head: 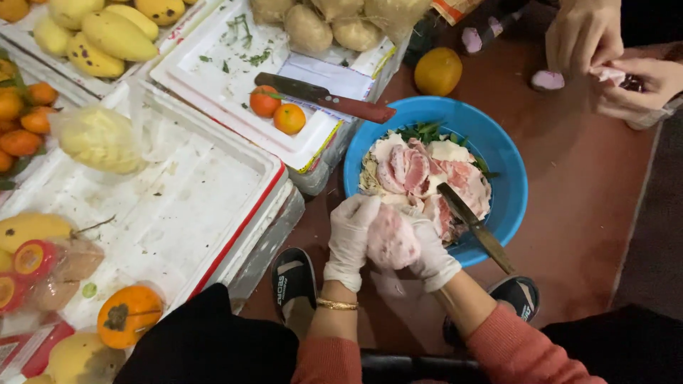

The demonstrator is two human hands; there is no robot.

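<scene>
Head view: gripping a pink fruit chunk [390, 240] between left hand [350, 235] and right hand [432, 250], both gloved and closed around it, at the six o'clock rim of the blue bowl [509, 178]. Seemingly peeling it; needing next a steady pull, avoiding the knife [473, 224] resting at five o'clock.

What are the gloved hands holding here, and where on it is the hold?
Both hands, left hand and right hand, cup a pink peeled fruit by its opposite sides, above the blue bowl.
</scene>
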